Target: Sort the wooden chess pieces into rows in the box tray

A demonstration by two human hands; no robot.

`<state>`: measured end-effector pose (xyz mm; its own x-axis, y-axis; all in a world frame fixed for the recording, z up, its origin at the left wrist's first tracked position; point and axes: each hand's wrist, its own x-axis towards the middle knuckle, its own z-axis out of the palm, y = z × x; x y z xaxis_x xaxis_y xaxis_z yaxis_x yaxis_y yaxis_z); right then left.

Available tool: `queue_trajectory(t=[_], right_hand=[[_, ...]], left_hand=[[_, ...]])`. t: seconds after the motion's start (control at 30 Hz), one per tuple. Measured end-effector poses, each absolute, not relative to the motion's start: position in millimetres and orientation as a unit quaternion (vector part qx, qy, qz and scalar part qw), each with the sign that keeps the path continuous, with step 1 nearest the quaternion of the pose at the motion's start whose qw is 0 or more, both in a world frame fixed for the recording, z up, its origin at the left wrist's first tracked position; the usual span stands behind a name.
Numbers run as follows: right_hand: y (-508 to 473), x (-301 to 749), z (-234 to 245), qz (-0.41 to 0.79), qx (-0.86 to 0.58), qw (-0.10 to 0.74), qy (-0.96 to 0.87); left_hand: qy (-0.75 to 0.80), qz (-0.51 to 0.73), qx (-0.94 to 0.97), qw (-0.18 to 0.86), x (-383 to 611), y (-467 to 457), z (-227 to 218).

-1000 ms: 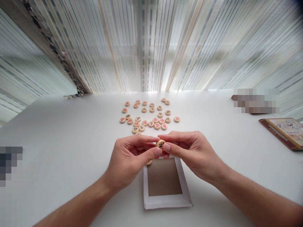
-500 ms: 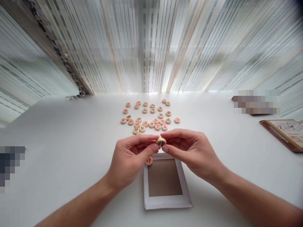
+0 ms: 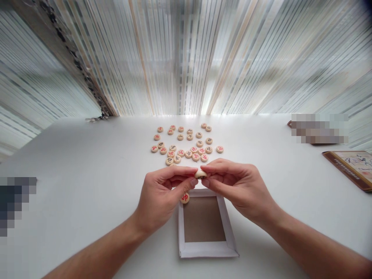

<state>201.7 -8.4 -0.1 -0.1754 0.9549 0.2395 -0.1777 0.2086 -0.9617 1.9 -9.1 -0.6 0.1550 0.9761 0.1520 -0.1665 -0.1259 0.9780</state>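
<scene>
Between the fingertips of both hands I hold one round wooden Chinese chess piece (image 3: 200,174), its pale edge towards me and its black marking tipped down nearly out of sight. My left hand (image 3: 164,193) pinches it from the left with thumb and fingers. From the right, my right hand (image 3: 235,184) grips it the same way. Below them lies a shallow white cardboard box tray (image 3: 208,250) with a brown bottom. A piece with a red character (image 3: 185,198) rests at the tray's far left corner, partly hidden by my left thumb.
Beyond my hands, several chess pieces (image 3: 188,154) with red or black characters lie scattered on the white table (image 3: 101,162). A brown-edged printed box (image 3: 353,166) lies at the right. Striped string curtains (image 3: 192,58) hang behind the table's far edge.
The held piece has tilted, so its black character has turned downward from facing me. Both hands keep hold of it. The whole view has shifted slightly.
</scene>
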Motion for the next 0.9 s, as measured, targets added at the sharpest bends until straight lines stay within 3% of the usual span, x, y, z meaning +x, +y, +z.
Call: queue_trajectory(t=[0.9], right_hand=[[-7.9, 204.1, 6.5, 0.631, -0.359, 0.481, -0.491]], left_hand=[[0.363, 0.507, 0.497, 0.604, 0.8, -7.0, 5.7]])
